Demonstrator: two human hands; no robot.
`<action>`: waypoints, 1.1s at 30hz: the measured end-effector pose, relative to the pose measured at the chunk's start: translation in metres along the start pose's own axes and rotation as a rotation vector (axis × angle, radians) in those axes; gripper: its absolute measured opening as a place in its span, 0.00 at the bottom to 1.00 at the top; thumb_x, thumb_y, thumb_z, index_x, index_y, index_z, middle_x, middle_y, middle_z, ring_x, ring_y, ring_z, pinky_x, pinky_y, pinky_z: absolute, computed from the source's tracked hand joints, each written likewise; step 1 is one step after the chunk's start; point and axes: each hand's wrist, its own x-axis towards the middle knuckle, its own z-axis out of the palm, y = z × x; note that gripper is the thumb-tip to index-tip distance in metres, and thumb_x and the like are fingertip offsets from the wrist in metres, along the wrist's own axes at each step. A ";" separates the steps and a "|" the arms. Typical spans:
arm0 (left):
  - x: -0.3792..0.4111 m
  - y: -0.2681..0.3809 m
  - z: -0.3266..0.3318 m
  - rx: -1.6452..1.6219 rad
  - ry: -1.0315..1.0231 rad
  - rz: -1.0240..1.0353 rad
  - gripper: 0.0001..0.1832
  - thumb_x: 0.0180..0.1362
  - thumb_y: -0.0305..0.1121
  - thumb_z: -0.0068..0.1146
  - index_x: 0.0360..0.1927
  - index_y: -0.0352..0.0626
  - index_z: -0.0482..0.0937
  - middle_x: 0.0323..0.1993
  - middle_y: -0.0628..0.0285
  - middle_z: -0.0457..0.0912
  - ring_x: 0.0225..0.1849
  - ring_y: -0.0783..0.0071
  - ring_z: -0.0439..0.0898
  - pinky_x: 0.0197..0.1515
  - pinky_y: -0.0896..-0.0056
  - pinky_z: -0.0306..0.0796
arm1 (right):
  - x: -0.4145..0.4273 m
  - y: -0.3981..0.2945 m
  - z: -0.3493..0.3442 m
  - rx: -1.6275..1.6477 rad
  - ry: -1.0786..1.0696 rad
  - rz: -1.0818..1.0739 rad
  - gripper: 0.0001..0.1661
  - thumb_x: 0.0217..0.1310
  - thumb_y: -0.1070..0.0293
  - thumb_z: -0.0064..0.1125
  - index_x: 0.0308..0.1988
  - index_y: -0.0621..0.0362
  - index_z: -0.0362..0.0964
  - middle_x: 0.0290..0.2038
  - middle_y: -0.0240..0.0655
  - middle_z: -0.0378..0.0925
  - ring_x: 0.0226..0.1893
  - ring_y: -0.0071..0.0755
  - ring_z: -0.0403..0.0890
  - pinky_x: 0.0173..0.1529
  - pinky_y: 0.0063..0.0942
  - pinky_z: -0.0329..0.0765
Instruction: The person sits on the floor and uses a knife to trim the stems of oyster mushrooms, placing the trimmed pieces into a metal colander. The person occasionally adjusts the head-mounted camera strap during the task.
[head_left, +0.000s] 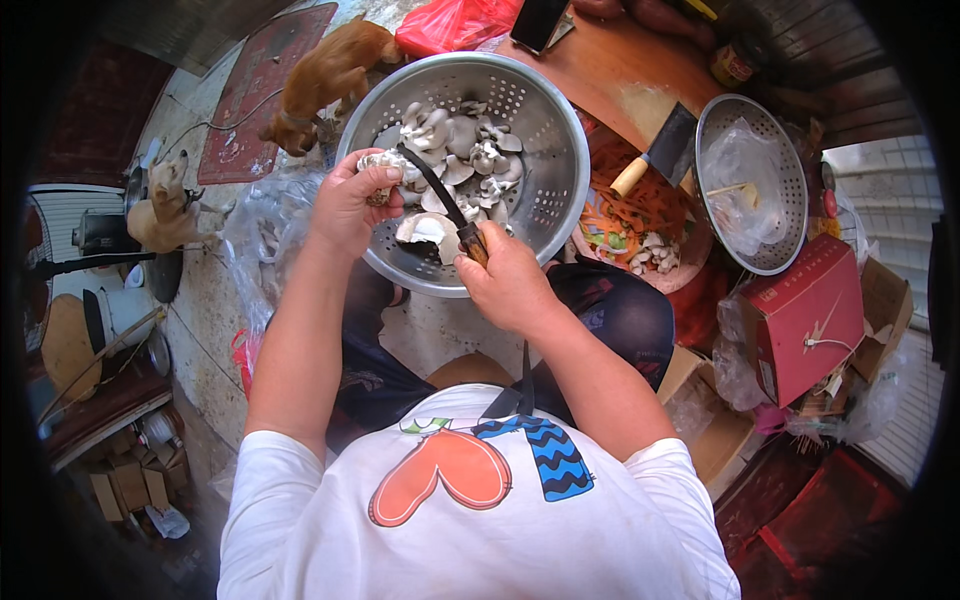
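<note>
Over the left side of a perforated steel colander (556, 217), my left hand (346, 199) pinches a whitish mushroom cluster base (382, 161). My right hand (504, 271) grips the wooden handle of a knife with a dark curved blade (435, 184). The blade's tip lies close to the mushroom base; whether it touches cannot be told. Cut grey oyster mushrooms (459, 139) are heaped in the colander, and one large pale piece (431, 231) lies near its front rim, between my hands.
Left of the colander are a clear plastic bag (259, 225), a brown dog (330, 71) and a pale dog (163, 202). To the right, a cleaver (667, 142) rests over a container of orange peelings (637, 217), beside a second colander (799, 199) and a red box (810, 315).
</note>
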 end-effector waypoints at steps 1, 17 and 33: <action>0.000 0.000 0.001 -0.021 -0.015 -0.008 0.18 0.49 0.26 0.63 0.44 0.41 0.72 0.29 0.63 0.80 0.24 0.75 0.80 0.26 0.73 0.77 | 0.001 0.001 0.000 0.025 -0.001 -0.005 0.18 0.58 0.64 0.54 0.43 0.66 0.66 0.35 0.58 0.77 0.40 0.63 0.77 0.44 0.49 0.72; 0.006 -0.018 0.005 -0.213 -0.064 -0.029 0.10 0.53 0.24 0.54 0.40 0.38 0.73 0.29 0.64 0.78 0.27 0.77 0.78 0.32 0.75 0.77 | 0.003 0.006 0.011 0.361 -0.067 0.140 0.13 0.57 0.64 0.57 0.37 0.64 0.69 0.29 0.45 0.76 0.32 0.43 0.78 0.38 0.36 0.73; 0.004 -0.020 0.005 -0.167 -0.134 -0.042 0.22 0.45 0.18 0.49 0.48 0.35 0.67 0.32 0.59 0.78 0.25 0.73 0.76 0.29 0.72 0.74 | 0.004 0.004 0.010 0.204 -0.035 0.049 0.17 0.57 0.63 0.55 0.40 0.66 0.68 0.35 0.53 0.77 0.39 0.58 0.78 0.43 0.42 0.73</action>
